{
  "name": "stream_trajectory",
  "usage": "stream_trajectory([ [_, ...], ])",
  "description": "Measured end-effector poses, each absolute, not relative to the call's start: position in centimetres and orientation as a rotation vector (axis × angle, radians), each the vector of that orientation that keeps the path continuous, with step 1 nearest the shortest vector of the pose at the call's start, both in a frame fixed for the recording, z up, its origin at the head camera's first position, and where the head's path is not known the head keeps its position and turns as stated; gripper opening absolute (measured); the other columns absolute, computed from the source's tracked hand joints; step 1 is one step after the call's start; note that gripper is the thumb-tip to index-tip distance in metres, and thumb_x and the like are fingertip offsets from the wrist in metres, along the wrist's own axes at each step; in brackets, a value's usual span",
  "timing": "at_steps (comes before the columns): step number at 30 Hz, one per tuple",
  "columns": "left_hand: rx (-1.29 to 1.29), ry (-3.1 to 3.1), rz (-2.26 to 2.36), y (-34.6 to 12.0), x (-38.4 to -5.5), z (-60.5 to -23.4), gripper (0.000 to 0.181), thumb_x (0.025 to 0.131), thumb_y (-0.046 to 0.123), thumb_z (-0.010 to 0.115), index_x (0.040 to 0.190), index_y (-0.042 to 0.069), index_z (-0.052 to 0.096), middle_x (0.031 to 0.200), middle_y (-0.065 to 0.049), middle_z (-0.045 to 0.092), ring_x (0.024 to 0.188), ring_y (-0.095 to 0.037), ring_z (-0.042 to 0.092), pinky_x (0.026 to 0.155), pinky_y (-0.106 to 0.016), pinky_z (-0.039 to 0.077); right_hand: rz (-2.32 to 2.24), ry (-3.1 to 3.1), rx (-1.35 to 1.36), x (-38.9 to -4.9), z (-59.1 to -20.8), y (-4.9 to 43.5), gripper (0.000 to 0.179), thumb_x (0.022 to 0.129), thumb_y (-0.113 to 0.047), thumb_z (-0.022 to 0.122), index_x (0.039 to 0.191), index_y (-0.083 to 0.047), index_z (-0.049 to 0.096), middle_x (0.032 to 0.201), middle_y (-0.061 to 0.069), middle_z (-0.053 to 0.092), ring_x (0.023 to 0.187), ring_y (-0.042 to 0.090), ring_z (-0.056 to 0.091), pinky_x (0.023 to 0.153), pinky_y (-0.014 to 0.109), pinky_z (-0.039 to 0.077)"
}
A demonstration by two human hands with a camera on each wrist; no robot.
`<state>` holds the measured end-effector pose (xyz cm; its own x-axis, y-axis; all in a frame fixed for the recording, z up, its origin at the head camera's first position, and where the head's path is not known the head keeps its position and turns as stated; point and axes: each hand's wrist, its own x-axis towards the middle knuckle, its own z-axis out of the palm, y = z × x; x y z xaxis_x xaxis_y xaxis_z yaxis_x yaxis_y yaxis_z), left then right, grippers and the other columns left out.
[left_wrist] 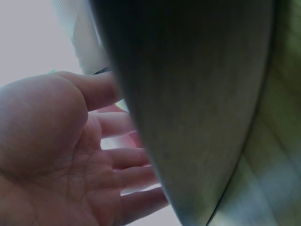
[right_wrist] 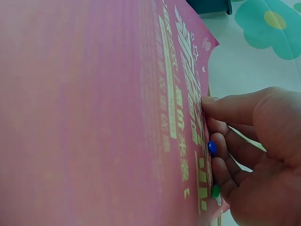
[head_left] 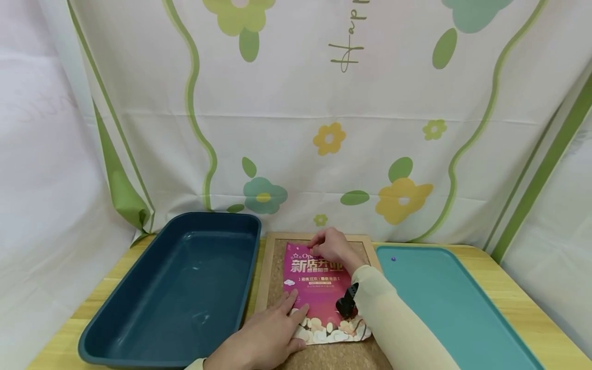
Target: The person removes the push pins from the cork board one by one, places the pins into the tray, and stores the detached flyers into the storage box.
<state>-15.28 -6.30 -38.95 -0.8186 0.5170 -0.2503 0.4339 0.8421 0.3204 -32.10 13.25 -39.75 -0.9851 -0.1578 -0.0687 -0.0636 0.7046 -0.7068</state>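
A pink and purple poster [head_left: 319, 290] with Chinese lettering lies on a wood-framed cork board [head_left: 274, 262]. My left hand [head_left: 268, 331] rests with spread fingers on its lower left part. Up at the poster's top edge, my right hand [head_left: 330, 245] has thumb and curled fingers against the paper. In the right wrist view, a blue pushpin [right_wrist: 212, 147] and a green pushpin [right_wrist: 216, 191] show at the curled fingertips of this hand. What sits under the thumb tip is hidden. From the left wrist, the palm [left_wrist: 61, 155] shows beside a dark surface.
Left of the board stands a deep dark blue tub [head_left: 185, 277]. On the right lies a shallow teal tray [head_left: 435, 293] with a purple pushpin [head_left: 393, 259] near its far corner. Behind the wooden table [head_left: 550, 313] hangs a white floral cloth [head_left: 287, 139].
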Motion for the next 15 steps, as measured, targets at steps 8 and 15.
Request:
stream_trajectory([
  [8, 0.725, 2.699, 0.364, -6.35, -15.27, -38.93, 0.066, 0.099, 0.048, 0.071, 0.158, 0.027, 0.052, 0.172, -0.008, 0.039, 0.158, -0.035, 0.039, 0.111, -0.059, 0.053, -1.102, 2.842, -0.153, -32.14, -39.83, 12.92, 0.007, 0.099, -0.018, 0.076, 0.098, -0.018, 0.083, 0.100, 0.003, 0.073, 0.093, 0.020, 0.065, 0.082, 0.036, 0.055],
  [15, 0.728, 2.702, 0.357, -6.33, -15.22, -38.97, 0.066, 0.099, 0.049, 0.070, 0.158, 0.027, 0.053, 0.172, -0.009, 0.038, 0.158, -0.035, 0.040, 0.110, -0.058, 0.054, -1.114, 2.847, -0.143, -32.06, -39.95, 12.75, 0.008, 0.099, -0.018, 0.076, 0.096, -0.018, 0.083, 0.098, 0.003, 0.073, 0.092, 0.020, 0.066, 0.083, 0.036, 0.055],
])
